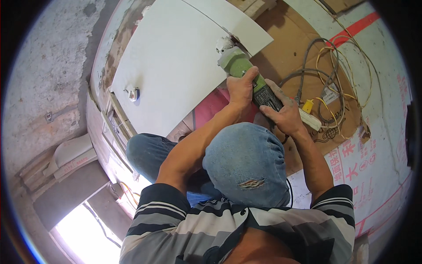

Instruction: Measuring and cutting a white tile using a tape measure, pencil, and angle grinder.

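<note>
1. Fingers on left hand (240,89) wrapped round the green front of the angle grinder (238,65); right hand (288,115) closed round its dark rear body.
2. Grinder head is over the white panel (171,66), by the end of a dark line.
3. Small silver-and-dark object (133,94) on panel, left side.
4. Cardboard (279,37) right of panel; dark cable (299,95), yellow plug (307,105) there.

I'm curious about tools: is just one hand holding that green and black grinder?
No, the bare left hand and bare right hand both grip the grinder.
</note>
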Demonstrator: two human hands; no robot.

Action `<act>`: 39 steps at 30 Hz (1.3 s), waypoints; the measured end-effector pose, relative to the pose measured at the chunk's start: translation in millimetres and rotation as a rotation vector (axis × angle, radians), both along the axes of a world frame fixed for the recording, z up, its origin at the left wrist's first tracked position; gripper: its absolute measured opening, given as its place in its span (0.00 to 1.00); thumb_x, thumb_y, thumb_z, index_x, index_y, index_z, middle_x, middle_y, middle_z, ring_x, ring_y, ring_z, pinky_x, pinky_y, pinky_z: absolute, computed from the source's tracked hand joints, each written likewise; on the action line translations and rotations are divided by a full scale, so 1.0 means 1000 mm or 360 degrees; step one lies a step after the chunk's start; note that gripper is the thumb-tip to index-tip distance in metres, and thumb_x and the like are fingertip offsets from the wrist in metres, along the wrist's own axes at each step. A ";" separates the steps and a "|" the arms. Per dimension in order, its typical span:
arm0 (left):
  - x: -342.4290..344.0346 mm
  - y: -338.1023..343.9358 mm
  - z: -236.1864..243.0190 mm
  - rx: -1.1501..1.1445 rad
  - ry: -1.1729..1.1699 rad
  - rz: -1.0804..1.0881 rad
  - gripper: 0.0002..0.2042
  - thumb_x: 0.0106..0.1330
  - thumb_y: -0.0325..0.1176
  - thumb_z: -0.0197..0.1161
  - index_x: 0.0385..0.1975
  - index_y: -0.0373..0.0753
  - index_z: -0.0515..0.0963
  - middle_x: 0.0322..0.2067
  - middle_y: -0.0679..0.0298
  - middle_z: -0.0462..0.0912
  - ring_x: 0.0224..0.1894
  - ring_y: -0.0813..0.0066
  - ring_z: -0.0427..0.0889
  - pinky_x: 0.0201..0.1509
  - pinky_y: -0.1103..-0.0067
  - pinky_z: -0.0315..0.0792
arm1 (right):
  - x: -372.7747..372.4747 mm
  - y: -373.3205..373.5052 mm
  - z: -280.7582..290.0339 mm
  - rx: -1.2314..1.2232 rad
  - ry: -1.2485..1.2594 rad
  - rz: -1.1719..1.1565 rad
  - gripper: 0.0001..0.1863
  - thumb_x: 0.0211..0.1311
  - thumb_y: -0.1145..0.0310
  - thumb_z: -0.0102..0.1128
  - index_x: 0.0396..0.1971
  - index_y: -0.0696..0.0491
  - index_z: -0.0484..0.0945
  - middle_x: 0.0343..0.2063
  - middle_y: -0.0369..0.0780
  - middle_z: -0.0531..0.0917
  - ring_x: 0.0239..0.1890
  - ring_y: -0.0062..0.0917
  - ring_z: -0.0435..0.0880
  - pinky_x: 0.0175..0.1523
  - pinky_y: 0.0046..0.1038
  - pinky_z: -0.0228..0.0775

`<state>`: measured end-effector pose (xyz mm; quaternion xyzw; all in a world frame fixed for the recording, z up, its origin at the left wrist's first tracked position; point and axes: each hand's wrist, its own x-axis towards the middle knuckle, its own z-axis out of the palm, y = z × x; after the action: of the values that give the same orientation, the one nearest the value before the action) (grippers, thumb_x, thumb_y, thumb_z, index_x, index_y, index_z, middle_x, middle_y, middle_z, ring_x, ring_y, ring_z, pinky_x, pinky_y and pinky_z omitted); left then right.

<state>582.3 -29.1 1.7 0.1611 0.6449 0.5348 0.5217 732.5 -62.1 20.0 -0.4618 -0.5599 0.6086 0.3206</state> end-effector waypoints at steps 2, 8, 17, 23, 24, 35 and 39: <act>-0.009 0.010 0.003 0.0003 0.0030 0.0025 0.11 0.50 0.33 0.68 0.29 0.35 0.75 0.24 0.66 0.77 0.23 0.77 0.75 0.28 0.79 0.70 | -0.009 0.010 0.001 -0.0078 -0.0043 -0.0016 0.37 0.47 0.62 0.66 0.60 0.53 0.65 0.47 0.48 0.79 0.49 0.32 0.79 0.54 0.28 0.68; -0.057 0.066 0.000 -0.0095 -0.0039 0.0093 0.11 0.48 0.32 0.68 0.27 0.32 0.76 0.23 0.63 0.77 0.23 0.73 0.76 0.28 0.77 0.70 | -0.058 0.064 -0.010 0.0170 -0.0112 -0.0036 0.34 0.47 0.58 0.66 0.57 0.53 0.70 0.44 0.52 0.79 0.48 0.37 0.80 0.53 0.30 0.69; -0.153 0.164 -0.014 0.0050 -0.0058 0.0194 0.15 0.47 0.29 0.70 0.33 0.28 0.76 0.28 0.59 0.78 0.26 0.68 0.77 0.32 0.74 0.74 | -0.151 0.159 -0.022 0.0377 -0.0262 -0.0031 0.36 0.46 0.54 0.65 0.56 0.54 0.71 0.45 0.50 0.79 0.48 0.35 0.79 0.54 0.28 0.67; -0.207 0.224 -0.016 0.0099 -0.0075 0.0228 0.19 0.46 0.28 0.70 0.36 0.25 0.73 0.30 0.55 0.78 0.28 0.64 0.79 0.34 0.70 0.76 | -0.204 0.216 -0.023 0.0306 -0.0254 0.0026 0.34 0.46 0.53 0.65 0.55 0.51 0.72 0.39 0.45 0.83 0.41 0.32 0.81 0.50 0.28 0.70; -0.214 0.232 -0.017 0.0108 -0.0057 0.0224 0.20 0.46 0.28 0.70 0.37 0.24 0.73 0.31 0.55 0.78 0.29 0.63 0.79 0.35 0.70 0.77 | -0.213 0.225 -0.023 0.0308 -0.0262 0.0028 0.34 0.46 0.53 0.65 0.55 0.51 0.72 0.39 0.45 0.83 0.41 0.32 0.81 0.50 0.28 0.70; -0.274 0.297 -0.017 0.0096 0.0005 0.0254 0.17 0.46 0.27 0.69 0.34 0.26 0.74 0.28 0.56 0.78 0.26 0.64 0.79 0.31 0.70 0.78 | -0.274 0.285 -0.020 0.0216 -0.0294 0.0111 0.36 0.43 0.48 0.61 0.55 0.47 0.72 0.34 0.45 0.83 0.34 0.32 0.83 0.41 0.29 0.74; -0.280 0.301 -0.015 0.0108 -0.0073 0.0119 0.15 0.53 0.32 0.64 0.37 0.30 0.74 0.29 0.55 0.79 0.27 0.60 0.80 0.33 0.67 0.78 | -0.281 0.288 -0.018 0.0162 -0.0300 0.0091 0.36 0.43 0.48 0.61 0.55 0.47 0.72 0.34 0.44 0.83 0.34 0.31 0.83 0.41 0.29 0.75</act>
<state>301.9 271.8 -13.8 0.1421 0.6200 0.5790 0.5101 451.9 225.9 1.5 -0.4839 -0.6307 0.5422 0.2721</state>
